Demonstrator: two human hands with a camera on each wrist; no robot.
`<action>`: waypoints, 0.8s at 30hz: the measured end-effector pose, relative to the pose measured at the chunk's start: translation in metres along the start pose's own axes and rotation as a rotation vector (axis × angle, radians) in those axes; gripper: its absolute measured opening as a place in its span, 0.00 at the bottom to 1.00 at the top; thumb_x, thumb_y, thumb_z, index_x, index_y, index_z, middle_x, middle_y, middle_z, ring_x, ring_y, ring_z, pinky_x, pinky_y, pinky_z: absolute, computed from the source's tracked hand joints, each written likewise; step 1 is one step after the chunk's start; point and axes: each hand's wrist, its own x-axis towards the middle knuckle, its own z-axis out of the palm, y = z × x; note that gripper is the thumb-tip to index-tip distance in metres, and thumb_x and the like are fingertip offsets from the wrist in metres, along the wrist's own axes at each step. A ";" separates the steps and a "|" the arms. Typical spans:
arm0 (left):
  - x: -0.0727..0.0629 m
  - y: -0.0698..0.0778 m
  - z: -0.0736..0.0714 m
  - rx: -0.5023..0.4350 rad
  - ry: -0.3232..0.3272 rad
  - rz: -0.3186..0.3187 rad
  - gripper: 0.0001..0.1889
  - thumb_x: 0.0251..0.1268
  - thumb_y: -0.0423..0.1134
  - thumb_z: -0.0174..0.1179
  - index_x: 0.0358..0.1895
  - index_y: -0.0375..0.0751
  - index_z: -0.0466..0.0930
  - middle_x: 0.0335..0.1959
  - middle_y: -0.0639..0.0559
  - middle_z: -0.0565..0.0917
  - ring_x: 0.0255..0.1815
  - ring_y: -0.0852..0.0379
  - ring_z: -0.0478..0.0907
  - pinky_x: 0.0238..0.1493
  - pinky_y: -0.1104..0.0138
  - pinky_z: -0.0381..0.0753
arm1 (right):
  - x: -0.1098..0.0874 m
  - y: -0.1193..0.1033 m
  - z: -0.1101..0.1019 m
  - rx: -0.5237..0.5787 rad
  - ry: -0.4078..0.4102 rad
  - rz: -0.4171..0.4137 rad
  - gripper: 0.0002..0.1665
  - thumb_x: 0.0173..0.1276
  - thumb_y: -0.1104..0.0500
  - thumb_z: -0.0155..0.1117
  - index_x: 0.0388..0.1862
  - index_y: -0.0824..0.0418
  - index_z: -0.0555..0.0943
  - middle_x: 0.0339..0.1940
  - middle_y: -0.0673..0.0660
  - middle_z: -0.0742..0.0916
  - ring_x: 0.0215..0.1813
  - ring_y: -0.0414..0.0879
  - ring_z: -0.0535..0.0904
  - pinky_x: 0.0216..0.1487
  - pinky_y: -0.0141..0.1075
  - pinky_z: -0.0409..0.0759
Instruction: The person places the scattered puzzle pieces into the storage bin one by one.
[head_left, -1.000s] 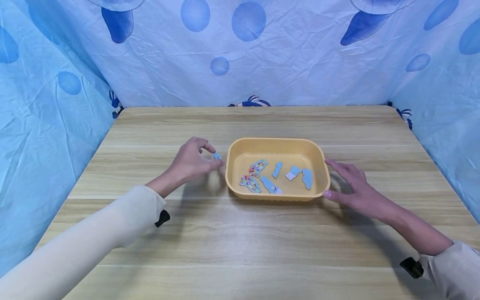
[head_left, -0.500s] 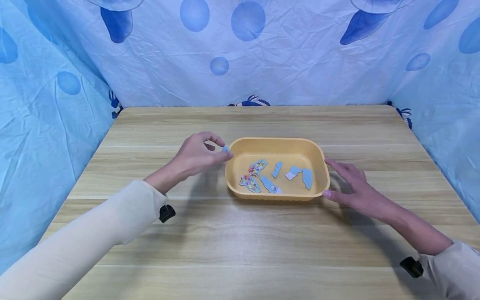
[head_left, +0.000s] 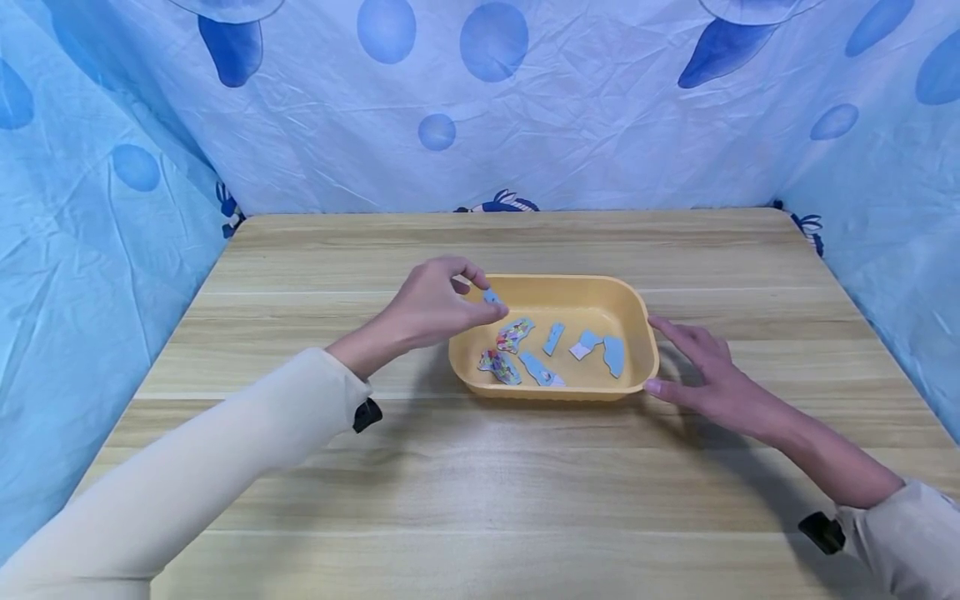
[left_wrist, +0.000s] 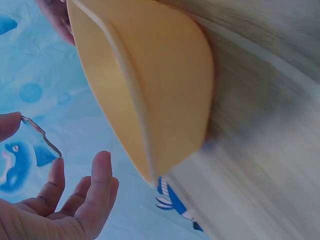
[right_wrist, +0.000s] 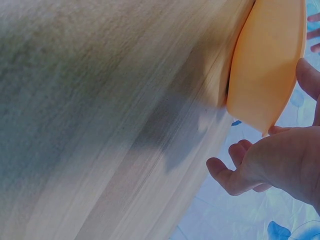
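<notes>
My left hand (head_left: 450, 304) pinches a small blue puzzle piece (head_left: 491, 297) by its edges, thumb against index finger, over the left end of a yellow plastic tray (head_left: 555, 287). The left wrist view shows the thin puzzle piece (left_wrist: 42, 136) edge-on between thumb and fingertip, above the rim. My right hand (head_left: 701, 371) touches the tray's right end with thumb and index finger spread along the rim. Inside the tray lie several flat pieces: two multicoloured ones (head_left: 516, 335) on the left, a narrow blue one (head_left: 553, 338) mid-tray, and a blue one (head_left: 613, 357) on the right.
The tray stands on a wood-grain table (head_left: 480, 492). A blue sheet with bubble prints (head_left: 637, 133) hangs behind the table and at both sides. Light sleeves (head_left: 247, 442) cover both forearms, each with a small black device (head_left: 367, 414) near the cuff.
My left hand has moved right with the puzzle piece, from outside the tray's left end to over it. My right hand stays at the right rim.
</notes>
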 end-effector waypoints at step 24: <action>0.033 0.045 0.052 0.163 -0.248 0.071 0.21 0.53 0.53 0.70 0.43 0.44 0.77 0.40 0.52 0.79 0.24 0.57 0.72 0.29 0.66 0.76 | 0.002 0.002 0.001 -0.015 0.003 -0.010 0.51 0.66 0.45 0.65 0.79 0.44 0.47 0.72 0.69 0.57 0.68 0.67 0.47 0.52 0.71 0.58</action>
